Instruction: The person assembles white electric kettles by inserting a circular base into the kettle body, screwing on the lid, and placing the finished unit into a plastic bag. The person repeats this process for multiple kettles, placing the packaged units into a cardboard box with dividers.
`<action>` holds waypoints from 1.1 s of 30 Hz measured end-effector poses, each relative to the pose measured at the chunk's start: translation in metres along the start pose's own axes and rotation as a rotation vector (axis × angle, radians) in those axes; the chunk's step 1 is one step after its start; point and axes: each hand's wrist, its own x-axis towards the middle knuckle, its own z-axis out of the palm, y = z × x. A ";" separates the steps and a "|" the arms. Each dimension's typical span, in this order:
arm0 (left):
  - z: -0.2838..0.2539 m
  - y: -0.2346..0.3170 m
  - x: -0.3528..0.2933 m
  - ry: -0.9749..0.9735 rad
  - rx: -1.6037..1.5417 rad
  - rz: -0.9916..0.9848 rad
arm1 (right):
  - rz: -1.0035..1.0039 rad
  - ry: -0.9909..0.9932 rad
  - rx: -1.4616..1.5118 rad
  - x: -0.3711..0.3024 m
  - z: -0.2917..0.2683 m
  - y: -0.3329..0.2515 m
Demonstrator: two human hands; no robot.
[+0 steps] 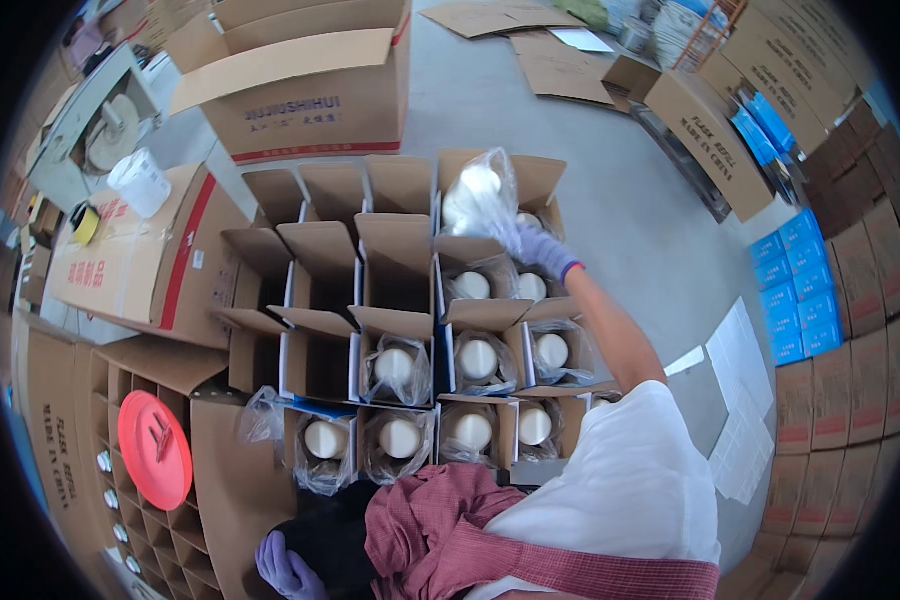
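In a purple-and-white glove, my right hand [542, 250] reaches out to the far end of the box rows. It is closed on a white flask in a clear plastic bag [475, 195], at the mouth of an open cardboard box [540, 178]; how deep the flask sits in the box I cannot tell. Nearer me, bagged flasks with round white tops [478, 360] stand upright in several open boxes. Boxes farther to the left [320, 268] show no flask top. My left hand [288, 568], in a purple glove, hangs low beside dark cloth, its fingers loosely apart and apparently holding nothing.
A large open carton [310, 110] stands beyond the rows. At left, a sealed carton [120, 270] bears a white cup [140, 183] and a tape roll [85, 222]. A red plate [155, 450] lies on a divided carton [185, 530]. Blue packs [798, 285] and stacked cartons [840, 390] line the right.
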 end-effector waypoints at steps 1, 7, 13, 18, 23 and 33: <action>0.000 0.000 -0.005 -0.028 0.026 -0.031 | -0.030 0.099 0.034 0.005 -0.020 -0.010; 0.000 0.002 -0.006 0.027 0.045 -0.184 | -0.230 0.172 0.221 0.072 -0.072 -0.063; -0.027 -0.007 -0.030 0.123 -0.264 -0.180 | -0.276 -0.092 0.231 0.134 -0.039 -0.032; -0.110 -0.051 -0.129 0.499 0.000 -0.551 | -0.159 -0.190 0.451 0.170 -0.060 -0.005; -0.123 -0.161 -0.345 0.829 0.069 -1.099 | -0.323 0.240 0.173 0.149 -0.094 -0.092; -0.064 -0.202 -0.613 0.310 0.467 -2.102 | -1.178 0.412 -0.414 -0.130 -0.028 -0.465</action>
